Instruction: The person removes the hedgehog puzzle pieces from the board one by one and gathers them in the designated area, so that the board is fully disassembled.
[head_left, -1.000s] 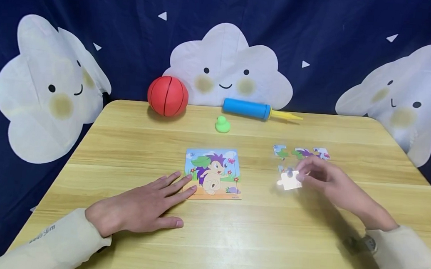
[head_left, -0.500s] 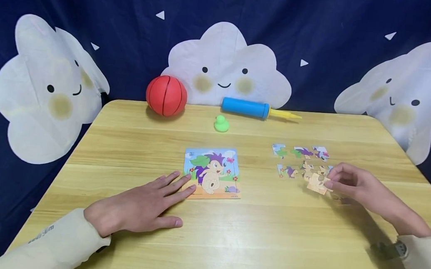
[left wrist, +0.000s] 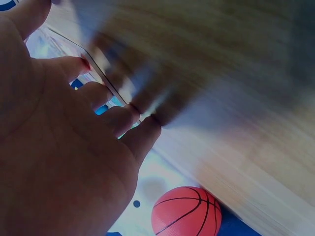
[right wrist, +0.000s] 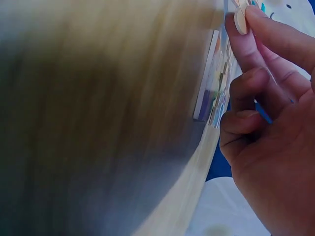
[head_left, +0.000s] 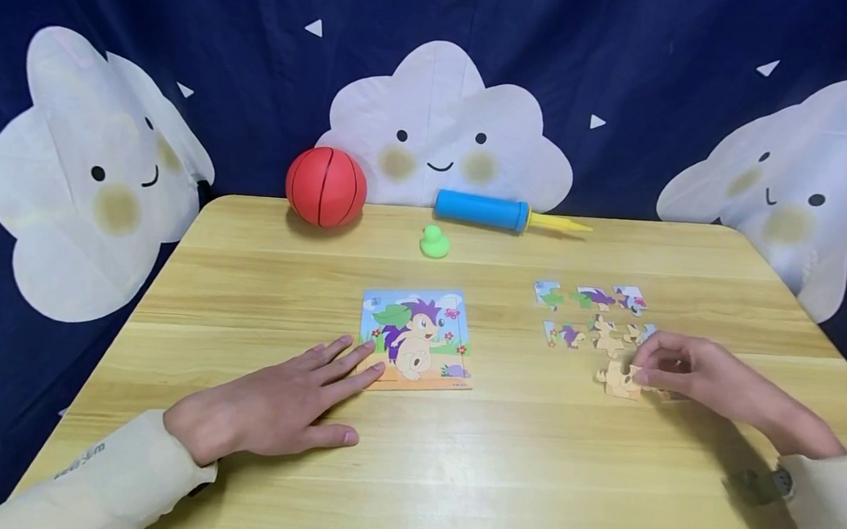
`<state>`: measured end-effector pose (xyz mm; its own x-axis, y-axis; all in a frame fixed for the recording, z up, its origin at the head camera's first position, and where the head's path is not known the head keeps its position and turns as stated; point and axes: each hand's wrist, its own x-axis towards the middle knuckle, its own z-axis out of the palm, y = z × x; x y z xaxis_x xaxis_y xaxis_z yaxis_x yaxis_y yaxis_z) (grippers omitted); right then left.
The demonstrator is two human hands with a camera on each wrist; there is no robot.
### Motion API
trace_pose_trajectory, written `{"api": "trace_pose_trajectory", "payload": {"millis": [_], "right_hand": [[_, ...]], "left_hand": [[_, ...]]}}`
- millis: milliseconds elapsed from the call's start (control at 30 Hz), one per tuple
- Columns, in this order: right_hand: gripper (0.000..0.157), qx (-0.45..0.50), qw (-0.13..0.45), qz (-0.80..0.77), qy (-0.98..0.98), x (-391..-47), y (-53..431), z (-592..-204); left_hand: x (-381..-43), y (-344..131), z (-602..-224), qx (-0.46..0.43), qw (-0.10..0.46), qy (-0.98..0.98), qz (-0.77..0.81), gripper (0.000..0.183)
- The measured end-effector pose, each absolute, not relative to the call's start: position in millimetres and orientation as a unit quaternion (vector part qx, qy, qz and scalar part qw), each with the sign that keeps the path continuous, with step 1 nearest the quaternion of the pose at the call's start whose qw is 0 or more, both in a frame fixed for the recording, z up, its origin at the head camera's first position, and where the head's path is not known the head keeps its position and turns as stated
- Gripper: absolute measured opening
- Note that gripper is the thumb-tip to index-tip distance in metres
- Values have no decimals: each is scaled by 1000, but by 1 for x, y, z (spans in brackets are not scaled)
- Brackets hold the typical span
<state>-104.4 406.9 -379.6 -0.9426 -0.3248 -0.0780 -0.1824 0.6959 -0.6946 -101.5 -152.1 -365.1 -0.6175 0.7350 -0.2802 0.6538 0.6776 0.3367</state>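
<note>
My left hand [head_left: 277, 398] lies spread on the table, its fingertips resting on the lower left of a hedgehog picture board [head_left: 426, 330]. In the left wrist view those fingers [left wrist: 142, 137] reach the board's edge. My right hand [head_left: 710, 383] pinches a tan puzzle piece [head_left: 618, 378] between thumb and forefinger, low over the table. In the right wrist view the piece [right wrist: 240, 19] shows edge-on at the fingertips. Behind the hand lie rows of loose puzzle pieces [head_left: 594, 298], the middle row [head_left: 606, 333] partly covered by my fingers. Another piece [head_left: 674, 396] is mostly hidden under the hand.
Along the back of the wooden table [head_left: 453, 471] are a red basketball [head_left: 326, 187], a green toy duck [head_left: 435, 242] and a blue hand pump [head_left: 482, 210] with a yellow nozzle. A dark blue curtain [head_left: 264, 7] with white clouds hangs behind.
My right hand has moved to the right and brought the pinched piece from above the middle row down to the front row, turning its picture side up. My left hand stays put.
</note>
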Motion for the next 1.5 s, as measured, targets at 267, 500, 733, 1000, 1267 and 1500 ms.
{"api": "trace_pose_trajectory", "payload": {"millis": [267, 500, 733, 1000, 1267, 1500], "right_hand": [[18, -190, 69, -325, 924, -108, 402, -383], [18, -190, 74, -310, 929, -109, 402, -385], [16, -189, 78, -310, 929, -110, 403, -384], [17, -180, 86, -313, 929, -110, 402, -384], [17, -178, 81, -321, 927, -109, 402, -382], [14, -169, 96, -315, 929, -109, 401, -381]], "left_hand": [[-102, -152, -366, 391, 196, 894, 100, 80], [-102, -152, -366, 394, 192, 893, 101, 80], [-102, -152, -366, 389, 198, 894, 103, 81], [-102, -152, -367, 388, 199, 894, 105, 81], [-102, -152, -366, 387, 202, 894, 103, 81], [-102, -152, -366, 387, 205, 893, 106, 81]]}}
